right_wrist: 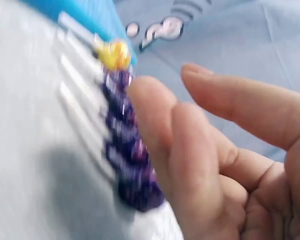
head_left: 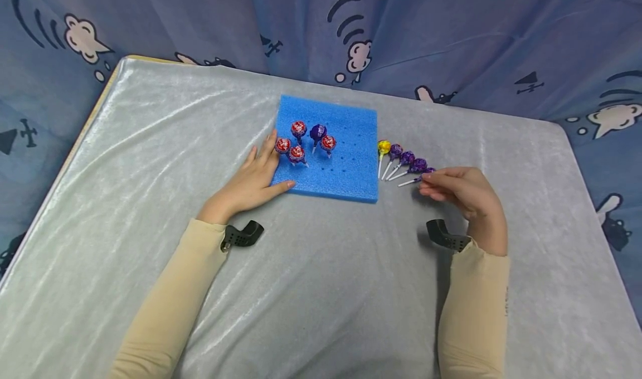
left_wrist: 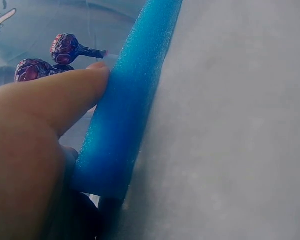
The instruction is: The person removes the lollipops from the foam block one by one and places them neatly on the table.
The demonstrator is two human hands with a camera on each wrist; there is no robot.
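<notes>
A blue foam board [head_left: 351, 173] with small holes lies on the table. Several lollipops stand in its left half, red-topped ones such as this lollipop [head_left: 328, 142] and one purple lollipop [head_left: 318, 132]. My left hand [head_left: 251, 184] rests along the board's left side, thumb [left_wrist: 80, 92] on its front corner and fingers extended. To the right of the board lie a yellow lollipop [head_left: 384, 146] and several purple lollipops [head_left: 407, 158] in a slanting row, white sticks toward me. My right hand [head_left: 463, 192] is at the row's near end, thumb and fingers apart beside the last purple lollipop [right_wrist: 140, 192].
A grey velvety cloth [head_left: 321, 290] covers the table. Behind its far edge hangs a blue printed curtain [head_left: 301, 28]. Each wrist wears a black camera mount [head_left: 243, 234].
</notes>
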